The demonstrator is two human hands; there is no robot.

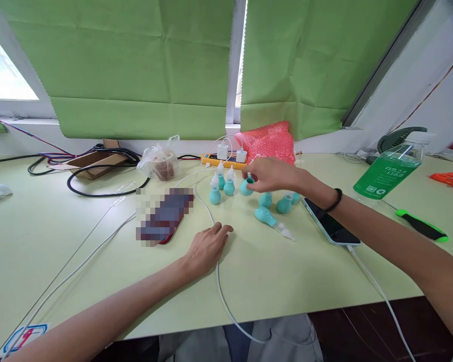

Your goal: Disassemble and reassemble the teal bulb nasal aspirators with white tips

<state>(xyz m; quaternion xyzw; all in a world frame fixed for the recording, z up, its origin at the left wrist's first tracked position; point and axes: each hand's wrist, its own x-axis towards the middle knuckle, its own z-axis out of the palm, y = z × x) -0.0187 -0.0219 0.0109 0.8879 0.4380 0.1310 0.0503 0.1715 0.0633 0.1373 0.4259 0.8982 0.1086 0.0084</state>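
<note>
My right hand (274,173) reaches over a cluster of small teal nasal aspirators, fingers closed around the top of a teal nasal aspirator (245,188); its tip is largely hidden. To its left, an aspirator (215,195) stands upright with two others, their clear nozzles pointing up. Several more are under and beyond my right wrist, including one teal bulb (285,204). Another aspirator (266,216) lies on its side, nozzle toward the lower right. My left hand (208,247) rests on the table with fingers loosely extended, holding nothing, over a white cable (221,289).
A blurred phone (168,216) lies left; a charging phone (334,223) lies under my right forearm. Behind are an orange power strip (211,160), pink bubble wrap (268,142) and a cardboard box (98,168). A green bottle (390,171) and screwdriver (421,225) are right.
</note>
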